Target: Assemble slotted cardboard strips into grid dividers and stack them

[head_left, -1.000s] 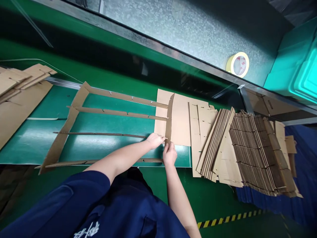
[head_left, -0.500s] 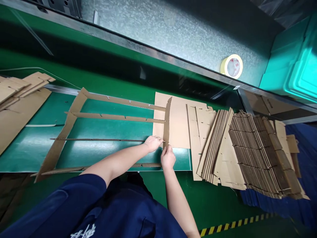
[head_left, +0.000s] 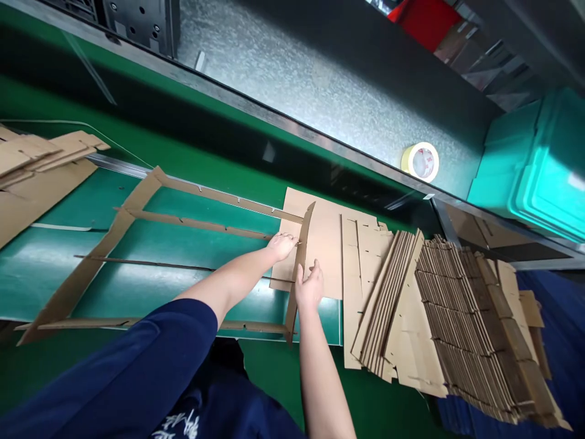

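Note:
A frame of slotted cardboard strips stands on edge on the green worktop [head_left: 150, 296]. Long strips run left to right between a left cross strip [head_left: 103, 247] and a right cross strip [head_left: 303, 235]. My left hand [head_left: 282, 246] is closed on the end of the second long strip [head_left: 201, 224] from the back, where it meets the right cross strip. Just nearer to me, my right hand [head_left: 311, 288] is open, fingers apart, its thumb beside the same cross strip. My left forearm hides part of the third long strip [head_left: 150, 263] and the front long strip [head_left: 256, 327].
A flat cardboard sheet [head_left: 326, 244] lies under the frame's right end. Right of it are stacked slotted strips [head_left: 381, 305] and folded dividers [head_left: 461, 323]. More cardboard [head_left: 41, 183] lies at left. Tape [head_left: 420, 162] and a teal bin [head_left: 530, 164] occupy the metal shelf behind.
My left hand has gone from the third long strip's joint to the second one's. My right hand has let go of the cross strip and opened. The view has shifted.

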`<state>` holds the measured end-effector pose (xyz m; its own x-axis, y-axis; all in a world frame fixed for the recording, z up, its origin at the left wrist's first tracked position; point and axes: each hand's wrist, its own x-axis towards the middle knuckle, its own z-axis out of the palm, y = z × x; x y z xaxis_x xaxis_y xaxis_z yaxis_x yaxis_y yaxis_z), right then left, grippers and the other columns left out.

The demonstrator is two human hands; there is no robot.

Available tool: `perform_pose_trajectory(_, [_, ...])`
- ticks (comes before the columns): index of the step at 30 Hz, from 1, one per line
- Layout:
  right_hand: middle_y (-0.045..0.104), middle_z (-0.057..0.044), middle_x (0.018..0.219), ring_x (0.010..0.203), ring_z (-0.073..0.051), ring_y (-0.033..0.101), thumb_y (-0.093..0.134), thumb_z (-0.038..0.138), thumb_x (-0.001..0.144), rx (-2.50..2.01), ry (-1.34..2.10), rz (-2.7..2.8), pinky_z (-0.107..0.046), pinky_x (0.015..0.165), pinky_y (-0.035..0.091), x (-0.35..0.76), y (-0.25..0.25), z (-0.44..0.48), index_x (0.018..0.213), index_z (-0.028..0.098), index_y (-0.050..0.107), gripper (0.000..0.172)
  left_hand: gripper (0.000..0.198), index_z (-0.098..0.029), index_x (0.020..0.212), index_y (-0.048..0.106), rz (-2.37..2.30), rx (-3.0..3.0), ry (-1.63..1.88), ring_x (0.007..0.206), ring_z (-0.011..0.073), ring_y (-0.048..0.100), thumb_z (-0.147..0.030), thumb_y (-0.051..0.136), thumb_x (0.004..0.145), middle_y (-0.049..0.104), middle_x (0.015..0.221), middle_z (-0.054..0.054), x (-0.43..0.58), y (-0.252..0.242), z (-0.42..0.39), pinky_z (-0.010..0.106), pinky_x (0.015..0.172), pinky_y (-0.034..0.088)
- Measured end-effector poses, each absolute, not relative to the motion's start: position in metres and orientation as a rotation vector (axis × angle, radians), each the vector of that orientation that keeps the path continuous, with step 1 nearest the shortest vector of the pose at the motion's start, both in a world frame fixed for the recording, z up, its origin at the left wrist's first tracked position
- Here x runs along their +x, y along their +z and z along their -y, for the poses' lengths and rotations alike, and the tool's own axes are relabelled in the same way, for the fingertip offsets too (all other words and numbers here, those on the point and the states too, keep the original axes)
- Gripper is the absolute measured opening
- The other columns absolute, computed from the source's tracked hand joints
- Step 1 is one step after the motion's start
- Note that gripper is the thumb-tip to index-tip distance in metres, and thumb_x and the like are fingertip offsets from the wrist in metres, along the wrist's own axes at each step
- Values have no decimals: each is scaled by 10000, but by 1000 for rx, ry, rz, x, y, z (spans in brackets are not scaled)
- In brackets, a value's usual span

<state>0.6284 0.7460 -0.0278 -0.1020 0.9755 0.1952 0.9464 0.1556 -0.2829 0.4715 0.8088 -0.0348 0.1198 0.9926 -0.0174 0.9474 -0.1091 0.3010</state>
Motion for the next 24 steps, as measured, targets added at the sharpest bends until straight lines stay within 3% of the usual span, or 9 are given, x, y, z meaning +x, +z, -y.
perform_pose_trajectory(5, [681,-59,788,671,-176,632,312,359,969,-2063,178,2279,-257,601,383,606,-27,-790,1133,169,536,336,299,-213,1066,570,-1920,2162,238,922,198,632,-72,452,830,663,1016,59,474,-39,-809,313,761,459])
perform_pose_trajectory(8, [678,-51,751,640,-170,631,301,351,975,-2071,86,2319,-243,569,359,603,-37,-791,1065,173,545,315,286,-223,1065,570,-1905,2176,248,915,188,632,-93,417,862,665,1013,49,473,-42,-810,303,744,462])
perform_pose_trajectory(18, [682,-45,755,608,-148,631,316,349,975,-2062,59,2355,-223,550,361,600,-47,-791,1104,185,535,303,255,-226,1061,603,-1870,2212,297,879,190,635,-189,408,901,675,983,41,468,-44,-811,307,729,473])
perform_pose_trajectory(21, [686,-54,769,622,-148,634,313,352,978,-2073,61,2345,-218,554,364,600,-47,-790,1102,185,544,311,306,-217,1063,612,-1855,2261,355,1012,201,593,-286,339,945,650,1077,60,462,-37,-815,332,842,455])
perform_pose_trajectory(24, [689,-53,786,625,-144,634,321,340,978,-2055,85,2342,-214,551,363,600,-46,-790,1130,190,542,308,352,-197,1236,516,-1954,2252,487,1263,226,417,-256,332,942,492,1349,100,454,-28,-833,379,1011,352])
